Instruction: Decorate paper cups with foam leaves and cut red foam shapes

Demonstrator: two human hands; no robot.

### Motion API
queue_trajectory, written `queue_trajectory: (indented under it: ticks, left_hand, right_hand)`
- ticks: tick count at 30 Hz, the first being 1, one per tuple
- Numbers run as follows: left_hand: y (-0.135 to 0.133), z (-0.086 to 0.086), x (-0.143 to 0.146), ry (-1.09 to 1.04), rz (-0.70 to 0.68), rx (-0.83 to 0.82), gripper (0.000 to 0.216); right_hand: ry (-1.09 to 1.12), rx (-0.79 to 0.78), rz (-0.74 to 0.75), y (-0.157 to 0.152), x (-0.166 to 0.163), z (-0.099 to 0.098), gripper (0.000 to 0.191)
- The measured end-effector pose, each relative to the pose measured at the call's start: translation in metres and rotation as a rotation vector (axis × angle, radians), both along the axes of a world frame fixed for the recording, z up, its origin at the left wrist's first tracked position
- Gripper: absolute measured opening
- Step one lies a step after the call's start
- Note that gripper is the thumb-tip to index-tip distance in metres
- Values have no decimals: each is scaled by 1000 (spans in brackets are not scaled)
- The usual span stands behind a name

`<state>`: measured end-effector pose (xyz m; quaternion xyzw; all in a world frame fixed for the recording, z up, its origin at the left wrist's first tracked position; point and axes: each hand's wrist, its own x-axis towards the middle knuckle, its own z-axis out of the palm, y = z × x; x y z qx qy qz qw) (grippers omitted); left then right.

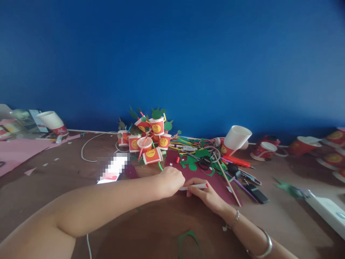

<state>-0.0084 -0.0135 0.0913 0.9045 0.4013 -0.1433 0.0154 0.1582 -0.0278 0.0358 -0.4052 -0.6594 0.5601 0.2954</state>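
My right hand (pixel 202 192) grips a slim white marker (pixel 198 186) with a red end, lying across its fingers. Close beside it, my left hand (pixel 171 181) is curled closed at the marker's other end, and what its fingers hold is hidden. Both hands are over a dark maroon sheet (pixel 226 187). Just beyond the left hand lies a small red cap (pixel 178 160). Green paper scraps (pixel 192 167) and black-handled scissors (pixel 205 162) rest on the sheet. Red paper cups (pixel 152 155) with green cutouts and straws are grouped beyond my left hand.
A lit phone (pixel 113 169) lies left of the hands. Coloured straws (pixel 188 141), stacked white cups (pixel 237 136), a red-orange tool (pixel 237 161) and a wooden stick (pixel 229 181) lie right of centre. Pink paper (pixel 21 151) covers the far left. A blue wall (pixel 172 64) closes off the back.
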Motion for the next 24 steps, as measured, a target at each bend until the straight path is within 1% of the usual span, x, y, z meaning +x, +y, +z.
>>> queue_trajectory:
  ticks: [3, 7, 10, 12, 14, 16, 19, 21, 24]
  left_hand:
    - [-4, 0, -2, -14, 34, 11, 7]
    - [-10, 1, -12, -52, 82, 51, 9]
    - [-16, -3, -22, -94, 122, 101, 16]
    - [-19, -8, -28, -134, 151, 127, 25]
    - [-22, -16, -34, -255, 196, 119, 24]
    - [-26, -25, -41, -328, 240, 66, 21]
    - [-32, -35, -47, -477, 292, 54, 19]
    - [-36, -41, -48, -610, 348, 59, 22]
    - [-40, -49, -40, -804, 435, 76, 35]
  right_hand:
    - [66, -22, -53, 2, 2, -1, 17]
    - [182, -62, -159, 5, 4, -6, 17]
    - [254, -112, -182, 6, 4, -6, 18]
    - [267, -120, -176, 6, 4, -5, 18]
    - [268, -128, -180, 6, 4, -4, 17]
    - [289, -149, -187, 7, 5, -5, 15]
    - [381, -191, -192, 11, 6, -11, 13]
    - [446, -233, -205, 14, 7, -14, 14]
    - [546, -312, -232, 18, 10, -17, 14]
